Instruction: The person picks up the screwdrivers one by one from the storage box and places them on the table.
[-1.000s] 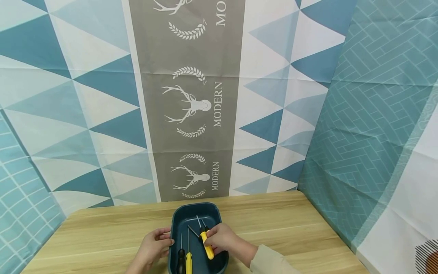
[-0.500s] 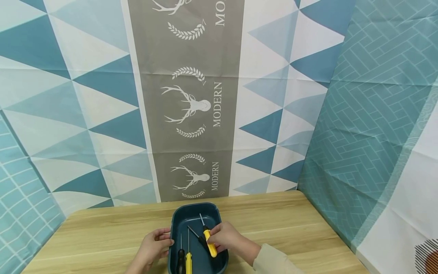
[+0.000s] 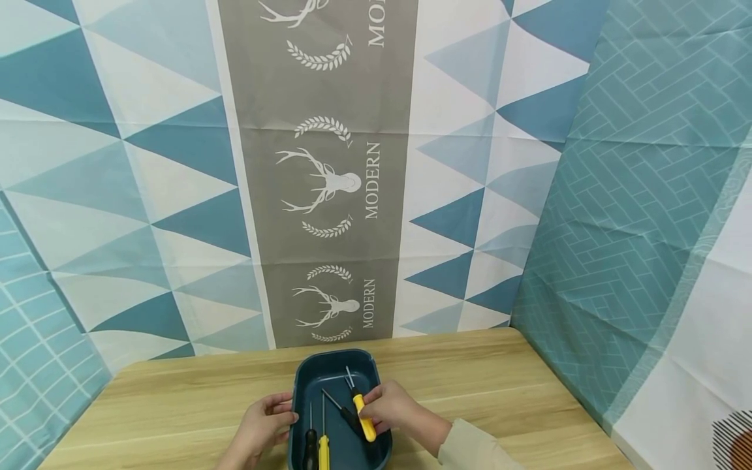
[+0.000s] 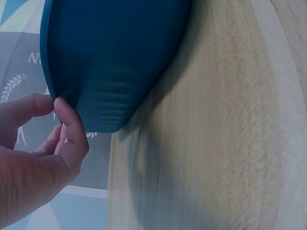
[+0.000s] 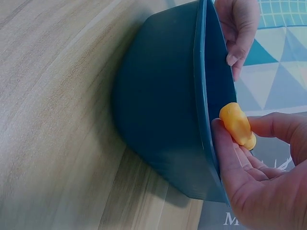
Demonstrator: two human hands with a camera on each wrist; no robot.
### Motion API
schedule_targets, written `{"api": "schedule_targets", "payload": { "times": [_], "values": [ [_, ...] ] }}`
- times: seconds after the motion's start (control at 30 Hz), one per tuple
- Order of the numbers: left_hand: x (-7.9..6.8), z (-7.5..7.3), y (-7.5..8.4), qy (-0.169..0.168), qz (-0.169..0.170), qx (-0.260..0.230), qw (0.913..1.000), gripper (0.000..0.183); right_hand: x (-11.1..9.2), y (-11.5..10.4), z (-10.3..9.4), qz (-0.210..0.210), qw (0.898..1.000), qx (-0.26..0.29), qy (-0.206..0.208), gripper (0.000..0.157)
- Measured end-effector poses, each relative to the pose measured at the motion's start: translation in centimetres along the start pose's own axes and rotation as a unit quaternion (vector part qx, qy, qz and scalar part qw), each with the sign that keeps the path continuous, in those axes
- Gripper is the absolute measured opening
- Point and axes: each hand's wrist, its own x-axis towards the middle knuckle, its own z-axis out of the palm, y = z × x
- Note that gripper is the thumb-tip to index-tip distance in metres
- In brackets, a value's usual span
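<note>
In the head view, the blue bin (image 3: 337,362) stood on the near middle of the wooden table (image 3: 205,398). The left hand (image 3: 266,423) held its left rim, while the right hand (image 3: 392,406) pinched the yellow screwdriver (image 3: 367,428) by its handle over the bin's right half. The step in hand appeared to be handling this tool within the bin while the other hand steadied it. The next move, by my judgement, called for a light, firm pinch and care around the slanted black screwdriver (image 3: 350,421), which lay just left of the held one. Toward the bin's left side lay an upright-handled pair, side by side: a black-handled screwdriver (image 3: 311,447) and a second yellow screwdriver (image 3: 324,450), shafts toward the far end.

The held tool had a smooth, bright handle, a black collar and a slim metal shaft pointing far and slightly left. Whether it touched the bin floor could not be told.

In the left wrist view, thumb and finger met narrowly on the rim; the wall below was plain, with ridges near one corner.

In the right wrist view, the handle's rounded yellow end sat between thumb and finger, beside the right rim; its shaft was hidden.
</note>
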Motion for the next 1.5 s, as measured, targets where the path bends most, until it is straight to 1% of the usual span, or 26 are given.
{"api": "schedule_targets", "payload": {
  "times": [0.5, 0.87, 1.03, 1.5],
  "values": [
    [0.0, -0.1, -0.1, 0.005, 0.000, -0.004, 1.0000, 0.048, 0.2, 0.2, -0.6, -0.009, 1.000, 0.017, -0.014, 0.020],
    [0.1, -0.1, -0.2, -0.005, 0.000, -0.003, 1.0000, 0.049, 0.5, 0.1, -1.0, -0.002, 1.000, 0.009, -0.004, 0.021],
    [0.1, 0.0, -0.2, -0.004, -0.006, 0.003, 1.0000, 0.048, 0.5, 0.2, -1.0, -0.007, 1.000, 0.015, -0.005, 0.020],
    [-0.1, -0.1, 0.0, -0.008, 0.001, -0.003, 1.0000, 0.049, 0.3, 0.2, -1.4, -0.015, 1.000, 0.015, 0.001, 0.023]
  ]
}}
